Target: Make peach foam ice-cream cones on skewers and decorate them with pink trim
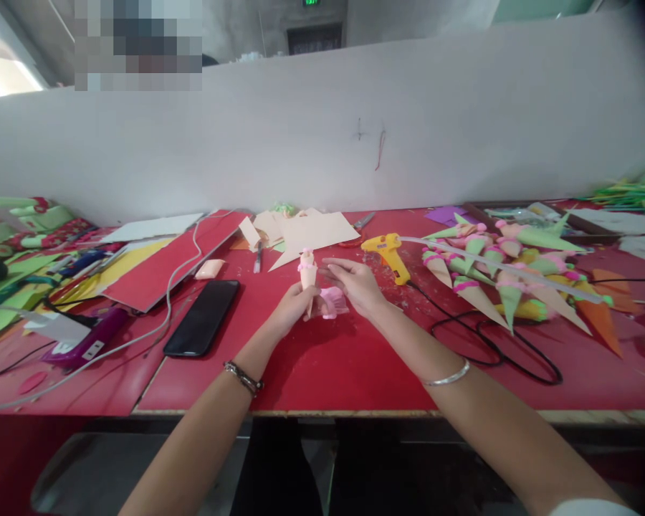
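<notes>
My left hand (pixel 294 304) is closed around the lower part of a small cream foam cone (pixel 308 276) with pink trim near its top, held upright over the red table. My right hand (pixel 359 285) is just to its right, fingers stretched toward the cone. I see nothing between those fingers. Beneath the hands, a bunched pink strip (pixel 332 304) lies between them, partly covered by my fingers. A yellow glue gun (pixel 388 256) with a long glue stick in its back rests to the right of my right hand.
Several green, cream and orange foam cones with pink trim (pixel 486 269) are heaped at right. A black phone (pixel 203 319) and purple power strip (pixel 89 340) lie at left. Cream foam sheets (pixel 319 236) and scissors (pixel 364 221) lie behind. Cables cross both sides; a white partition (pixel 279 143) stands at the back.
</notes>
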`<state>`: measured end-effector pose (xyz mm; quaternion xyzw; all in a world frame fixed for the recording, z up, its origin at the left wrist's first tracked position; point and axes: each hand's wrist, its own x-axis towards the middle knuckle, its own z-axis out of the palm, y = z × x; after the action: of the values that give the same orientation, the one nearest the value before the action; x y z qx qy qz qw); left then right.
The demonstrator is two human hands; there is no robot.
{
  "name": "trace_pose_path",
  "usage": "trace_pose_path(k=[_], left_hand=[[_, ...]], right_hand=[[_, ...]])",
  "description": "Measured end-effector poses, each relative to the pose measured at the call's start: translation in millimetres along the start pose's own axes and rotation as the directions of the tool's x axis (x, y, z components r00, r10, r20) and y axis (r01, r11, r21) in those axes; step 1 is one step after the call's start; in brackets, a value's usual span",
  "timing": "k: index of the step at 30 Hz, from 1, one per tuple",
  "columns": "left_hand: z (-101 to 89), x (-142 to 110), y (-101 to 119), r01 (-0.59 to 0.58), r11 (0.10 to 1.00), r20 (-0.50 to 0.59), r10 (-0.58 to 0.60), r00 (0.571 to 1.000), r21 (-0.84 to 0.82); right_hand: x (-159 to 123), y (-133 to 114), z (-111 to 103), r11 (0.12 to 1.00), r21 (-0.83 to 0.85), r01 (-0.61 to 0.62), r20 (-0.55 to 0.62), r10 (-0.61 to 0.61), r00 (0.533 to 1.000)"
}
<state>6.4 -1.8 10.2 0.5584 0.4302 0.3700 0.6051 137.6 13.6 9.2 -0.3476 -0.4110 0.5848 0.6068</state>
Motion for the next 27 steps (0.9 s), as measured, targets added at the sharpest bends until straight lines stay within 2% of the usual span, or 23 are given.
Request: trace_pose_path(k=[5,9,12,16,19,23,27], left_hand=[[1.3,-1.1,-0.7,-0.035,0.996,0.05,0.039,0.998,-0.077],[2.5,-1.5,-0.3,-0.046,0.992,0.075,0.055,0.996,-0.116],[2.6,-1.1,-0.7,-0.045,0.995,0.071,0.051,0.996,-0.085],[1.9,-0.6,-2.6,-0.053,0.998,0.07,0.054,0.996,-0.024],[1.9,-1.0,-3.1,-0.072,0.997,0.095,0.07,0.993,0.018],[2.2,-2.3,-1.7,-0.094,0.99,0.112,0.083,0.99,0.102],[2.4,-3.3,-0.3,-0.113,0.987,0.123,0.099,0.988,0.114]], right_hand=[[-1.6,-3.8,0.9,0.994,-0.086,0.068,-0.045,-0.072,0.996],[-2.5,-5.9,2.6,0.995,-0.027,0.098,-0.02,-0.098,0.995],[-4.9,-7.7,4.6,0.99,-0.053,0.128,0.032,-0.126,0.991],[-7.1,-8.2,5.4,0.934,-0.25,0.256,0.079,-0.244,0.967],[-7.5,-7.3,5.0,0.879,-0.337,0.338,0.113,-0.319,0.941],[-9.3,-7.8,5.6,0.845,-0.371,0.386,0.153,-0.354,0.922],[-9.9,-8.4,5.9,0.851,-0.355,0.388,0.16,-0.354,0.922]])
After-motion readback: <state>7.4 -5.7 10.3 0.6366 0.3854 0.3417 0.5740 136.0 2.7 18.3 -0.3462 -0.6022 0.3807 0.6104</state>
